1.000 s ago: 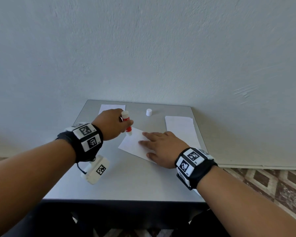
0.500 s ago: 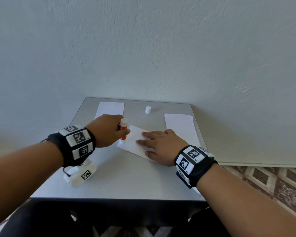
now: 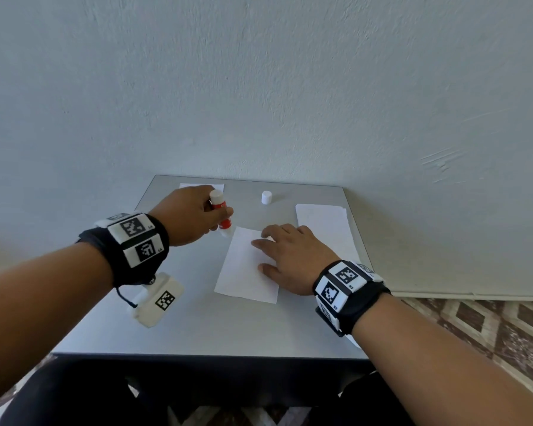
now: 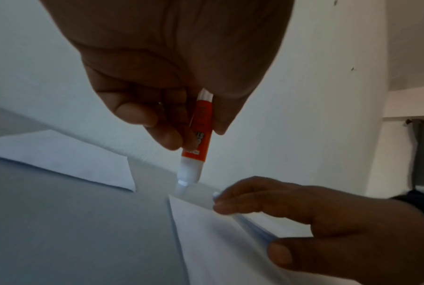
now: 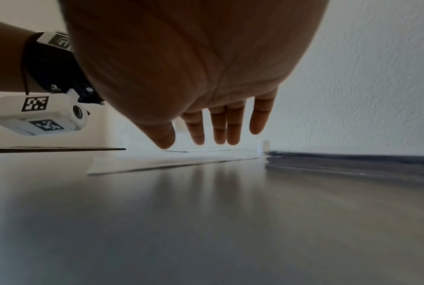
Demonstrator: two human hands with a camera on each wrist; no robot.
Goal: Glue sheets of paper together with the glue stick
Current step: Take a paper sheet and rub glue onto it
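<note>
A white sheet of paper (image 3: 243, 272) lies in the middle of the grey table (image 3: 228, 330). My right hand (image 3: 290, 256) rests flat on its right side, fingers straight, holding it down. My left hand (image 3: 194, 216) grips the red and white glue stick (image 3: 221, 214), uncapped, tip down just off the sheet's far left corner. In the left wrist view the glue stick (image 4: 196, 142) points its tip at the table right by that corner of the sheet (image 4: 218, 241). The right hand's fingers (image 5: 218, 127) touch the sheet (image 5: 171, 161).
The white cap (image 3: 266, 198) stands upright near the table's far edge. A stack of paper (image 3: 323, 226) lies at the right side, another sheet (image 3: 202, 187) at the far left behind my left hand. The wall rises right behind the table.
The sheet has turned under my right hand, from slanted to nearly straight. My left hand moved the glue stick from the sheet's left corner up toward its far left corner.
</note>
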